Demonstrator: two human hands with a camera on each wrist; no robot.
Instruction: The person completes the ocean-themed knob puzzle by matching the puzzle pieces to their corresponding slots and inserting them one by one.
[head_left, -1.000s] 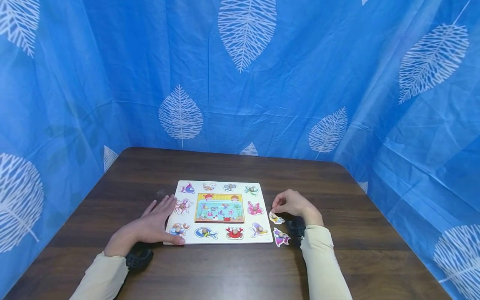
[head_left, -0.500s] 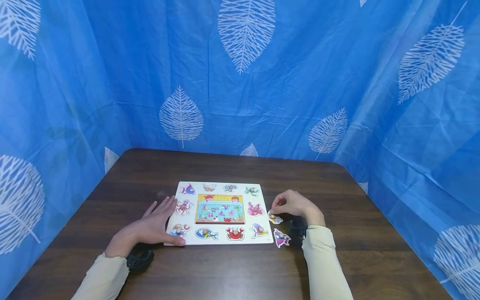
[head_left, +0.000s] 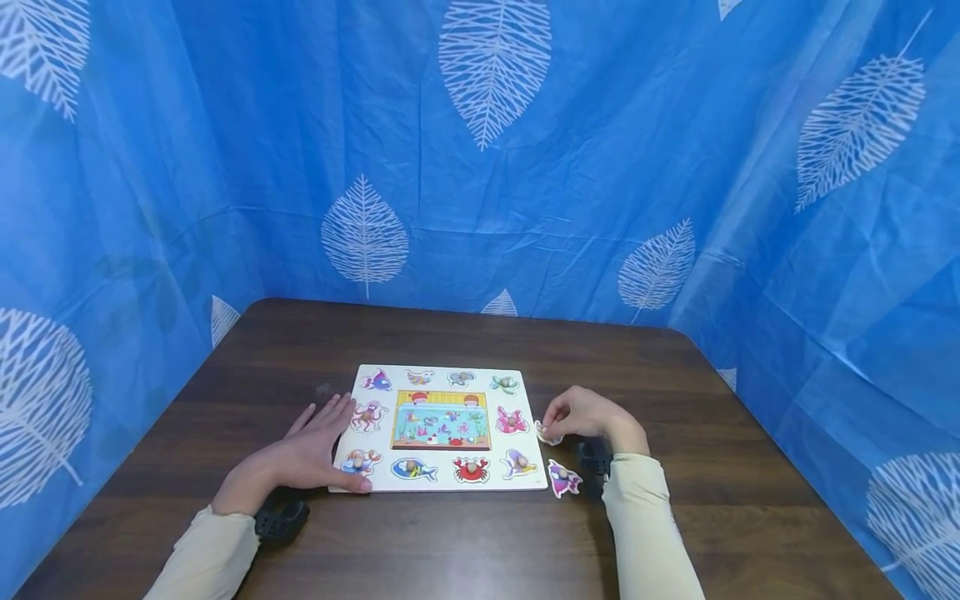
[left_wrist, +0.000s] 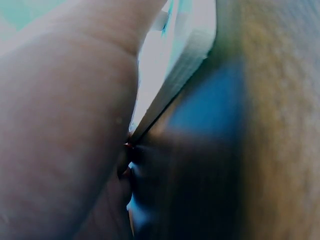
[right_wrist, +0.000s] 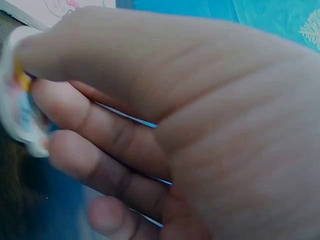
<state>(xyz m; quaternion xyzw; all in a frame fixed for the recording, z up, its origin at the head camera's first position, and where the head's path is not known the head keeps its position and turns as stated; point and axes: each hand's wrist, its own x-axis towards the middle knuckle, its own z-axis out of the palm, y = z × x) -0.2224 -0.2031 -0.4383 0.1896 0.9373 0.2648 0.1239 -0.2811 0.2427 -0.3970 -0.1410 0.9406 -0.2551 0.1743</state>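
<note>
A wooden peg puzzle board (head_left: 442,482) with sea animal pieces lies on the table. My left hand (head_left: 311,446) rests with spread fingers on its left edge, the thumb on the near left corner; close up, the left wrist view shows the board's edge (left_wrist: 175,80) beside that hand. Just past the board's right edge, my right hand (head_left: 588,414) pinches a small puzzle piece (right_wrist: 25,112) with a white rim and yellow and blue colours. Its fingers hide much of the piece in the head view. Nearer me lies a loose purple and pink fish piece (head_left: 564,479).
The dark wooden table (head_left: 465,550) extends around the board on all sides. A blue curtain (head_left: 570,167) with white leaf prints hangs behind it and along both sides. Each wrist carries a black band (head_left: 281,523).
The piece in my right hand has turned and shifted slightly toward the board, and the fingers cover more of it. My left hand stays in place on the board.
</note>
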